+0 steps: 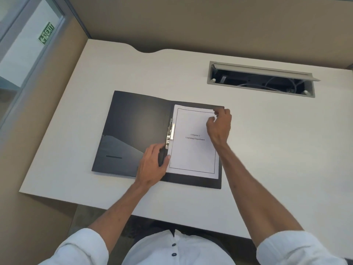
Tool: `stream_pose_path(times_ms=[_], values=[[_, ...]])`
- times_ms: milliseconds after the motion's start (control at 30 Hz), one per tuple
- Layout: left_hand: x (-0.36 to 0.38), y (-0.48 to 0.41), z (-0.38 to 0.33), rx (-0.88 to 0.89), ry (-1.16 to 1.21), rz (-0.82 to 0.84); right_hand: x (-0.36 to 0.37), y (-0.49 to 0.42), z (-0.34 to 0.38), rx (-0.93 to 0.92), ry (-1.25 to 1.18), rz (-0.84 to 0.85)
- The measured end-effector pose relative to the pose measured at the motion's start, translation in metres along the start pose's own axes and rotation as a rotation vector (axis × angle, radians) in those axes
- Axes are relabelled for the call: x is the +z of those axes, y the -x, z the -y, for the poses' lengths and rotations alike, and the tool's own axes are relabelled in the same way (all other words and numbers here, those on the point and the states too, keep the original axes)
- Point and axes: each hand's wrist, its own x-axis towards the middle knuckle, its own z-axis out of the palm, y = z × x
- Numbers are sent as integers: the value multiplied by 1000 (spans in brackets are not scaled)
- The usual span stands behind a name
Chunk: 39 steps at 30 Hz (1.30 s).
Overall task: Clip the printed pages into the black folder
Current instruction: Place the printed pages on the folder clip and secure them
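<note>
The black folder (133, 123) lies open on the pale desk (267, 150). A stack of white printed pages (193, 155) with a framed title sits on its right half, its left edge under the metal spring clip (170, 133) at the spine. My left hand (152, 165) rests on the spine just below the clip, thumb touching the pages' left edge. My right hand (219, 125) is at the pages' upper right corner, fingers curled and pinching the corner of the stack.
An open cable hatch (261, 79) with wires inside is sunk into the desk at the back right. Tan partition walls (191, 20) enclose the desk behind and to the left. A green exit sign (46, 33) shows through glass at the left.
</note>
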Motion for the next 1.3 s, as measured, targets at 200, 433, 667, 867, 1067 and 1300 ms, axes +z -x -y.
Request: stream_pose_path(times_ms=[200, 433, 667, 867, 1067, 1300], values=[[7, -4, -26, -187, 121, -123, -19, 55, -43, 194, 6, -32], [13, 2, -34, -243, 118, -124, -23, 78, -53, 269, 11, 29], [12, 11, -34, -244, 113, -97, -18, 87, -51, 278, 47, 72], [14, 14, -35, -235, 128, -110, -21, 87, -48, 287, 44, 85], [14, 15, -36, -260, 121, -110, -22, 89, -47, 310, 25, 82], [15, 16, -35, -261, 118, -97, -25, 89, -45, 309, 33, 98]])
